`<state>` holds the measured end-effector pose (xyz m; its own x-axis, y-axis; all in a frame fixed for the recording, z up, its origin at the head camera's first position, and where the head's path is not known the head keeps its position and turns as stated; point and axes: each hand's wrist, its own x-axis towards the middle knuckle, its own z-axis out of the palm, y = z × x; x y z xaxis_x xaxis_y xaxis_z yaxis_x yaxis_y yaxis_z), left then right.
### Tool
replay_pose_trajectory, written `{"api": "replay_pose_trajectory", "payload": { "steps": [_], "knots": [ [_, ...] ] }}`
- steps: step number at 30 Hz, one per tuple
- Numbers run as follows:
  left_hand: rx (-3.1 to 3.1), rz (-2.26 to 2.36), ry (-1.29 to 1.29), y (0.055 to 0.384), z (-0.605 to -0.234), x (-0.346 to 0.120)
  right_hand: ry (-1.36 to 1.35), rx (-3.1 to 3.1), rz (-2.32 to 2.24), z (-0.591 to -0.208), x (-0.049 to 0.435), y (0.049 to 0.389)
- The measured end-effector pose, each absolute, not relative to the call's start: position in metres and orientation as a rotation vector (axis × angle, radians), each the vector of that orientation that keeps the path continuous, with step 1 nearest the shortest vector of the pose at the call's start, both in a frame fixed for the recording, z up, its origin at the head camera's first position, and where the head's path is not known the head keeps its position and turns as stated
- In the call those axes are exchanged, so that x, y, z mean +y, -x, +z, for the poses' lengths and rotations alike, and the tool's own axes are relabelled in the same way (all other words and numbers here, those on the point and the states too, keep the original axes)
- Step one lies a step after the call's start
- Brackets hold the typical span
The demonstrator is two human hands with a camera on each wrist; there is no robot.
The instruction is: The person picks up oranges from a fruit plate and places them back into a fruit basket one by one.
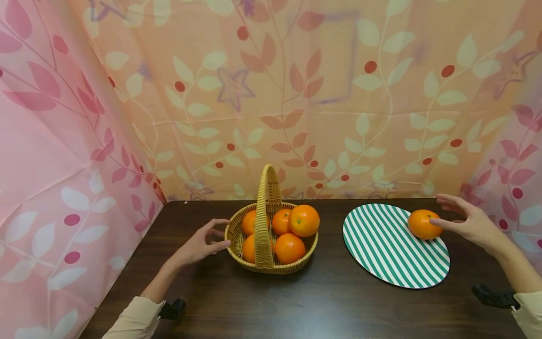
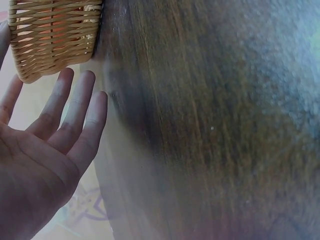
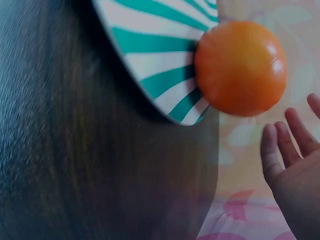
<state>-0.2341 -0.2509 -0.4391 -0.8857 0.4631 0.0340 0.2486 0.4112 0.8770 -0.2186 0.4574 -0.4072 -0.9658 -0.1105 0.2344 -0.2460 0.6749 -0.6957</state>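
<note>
My left hand point(image 1: 202, 246) is at the left side of a wicker basket point(image 1: 271, 269), its fingertips and thumb right at the rim. In the left wrist view the fingers of that hand point(image 2: 47, 155) are extended beside the woven wall point(image 2: 52, 42). Several oranges point(image 1: 290, 248) lie in the basket, one point(image 1: 304, 221) higher at the right rim. On the right, my right hand point(image 1: 476, 223) is spread around a single orange point(image 1: 423, 224) on a striped oval placemat point(image 1: 394, 249). Its thumb overlaps that orange in the head view, while the right wrist view shows relaxed fingers point(image 3: 270, 150) apart from it.
The basket's tall arched handle point(image 1: 262, 216) rises over its middle. Everything stands on a dark brown wooden table point(image 1: 296, 301). A leaf-patterned curtain point(image 1: 271, 103) hangs along the back edge, with pink patterned cloth point(image 1: 51, 188) at the left.
</note>
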Motion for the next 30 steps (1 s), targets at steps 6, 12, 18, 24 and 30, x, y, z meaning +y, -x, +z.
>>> {"api": "replay_pose_trajectory", "payload": {
  "steps": [6, 12, 18, 24, 30],
  "knots": [
    [2.457, 1.464, -0.638, 0.233, -0.439, -0.251, -0.325, -2.807, 1.221, -0.417, 0.461, 0.221],
    [2.453, 1.468, -0.640, 0.234, -0.440, -0.251, -0.314, -2.853, 1.230, -0.423, 0.461, 0.225],
    [2.456, 1.464, -0.643, 0.234, -0.441, -0.252, -0.308, -2.861, 1.207, -0.427, 0.461, 0.227],
    [2.451, 1.467, -0.643, 0.234, -0.440, -0.251, -0.317, -2.856, 1.086, -0.431, 0.465, 0.231],
    [2.443, 1.473, -0.646, 0.235, -0.441, -0.251, -0.307, -2.846, 1.130, -0.430, 0.466, 0.234]
  ]
}}
